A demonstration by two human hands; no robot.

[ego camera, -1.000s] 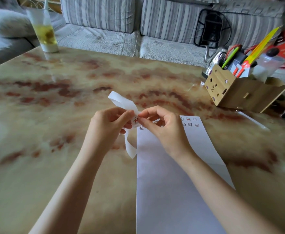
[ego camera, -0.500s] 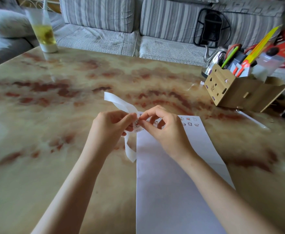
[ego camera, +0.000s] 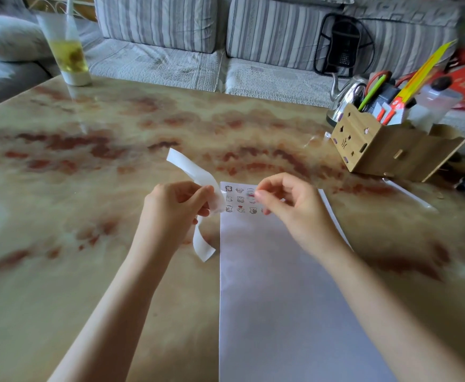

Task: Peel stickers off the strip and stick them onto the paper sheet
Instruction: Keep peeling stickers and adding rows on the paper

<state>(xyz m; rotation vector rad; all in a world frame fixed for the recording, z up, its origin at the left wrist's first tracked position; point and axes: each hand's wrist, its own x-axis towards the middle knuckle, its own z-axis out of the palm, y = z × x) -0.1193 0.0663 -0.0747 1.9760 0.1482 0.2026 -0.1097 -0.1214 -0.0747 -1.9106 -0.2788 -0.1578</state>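
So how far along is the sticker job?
Done: about three rows of stickers on the paper sheet, at its far end. In hand: the left hand holds the strip, the right hand seems to pinch a sticker above the top row. Left: most of the sheet is bare.

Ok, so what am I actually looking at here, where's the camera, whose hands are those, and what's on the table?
There is no machine: these are a person's two bare hands, filmed by one camera worn on the head, looking forward and down. The left hand grips a curling white sticker strip. The right hand pinches what looks like a small sticker over the top of a white paper sheet, where rows of little stickers already sit. The sheet lies on a marble-patterned table. Far right stands a wooden desk organiser with a green pen and other stationery; far left, a glass of yellowish drink. A striped sofa is behind.
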